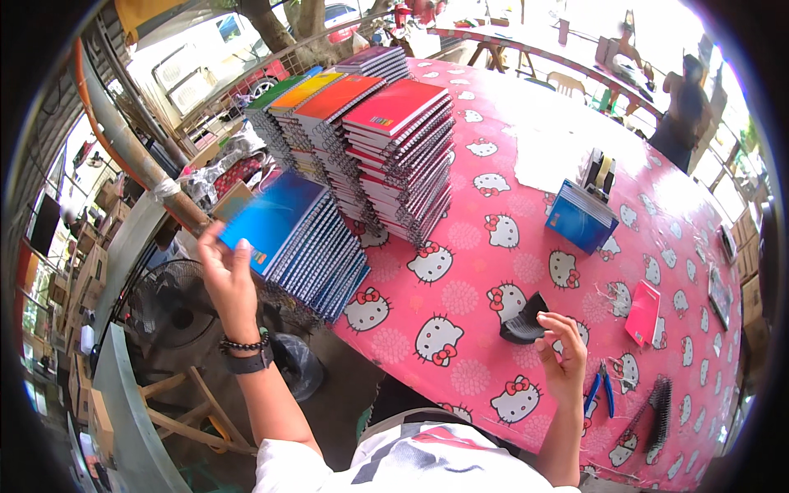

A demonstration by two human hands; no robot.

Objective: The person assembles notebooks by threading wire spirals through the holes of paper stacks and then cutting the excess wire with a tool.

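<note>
A tall stack of blue spiral notebooks (329,246) stands at the table's left edge. My left hand (226,275) grips the near left corner of the top blue notebook (275,215), thumb over the cover; that notebook's far side looks smeared by motion. Hovering over the table, my right hand (565,357) holds nothing, its fingers half bent and apart. Just beside its fingertips is a curved black ridged piece (522,322); whether they touch it I cannot tell. Farther right lies a small bundle of blue notebooks (580,218).
Stacks of red notebooks (399,111), orange notebooks (339,99) and others stand behind the blue stack. On the pink patterned tablecloth (468,361) lie blue-handled pliers (601,389), black spiral coils (657,411), a pink cover (643,314) and a tape dispenser (600,174). A fan (177,304) stands below left.
</note>
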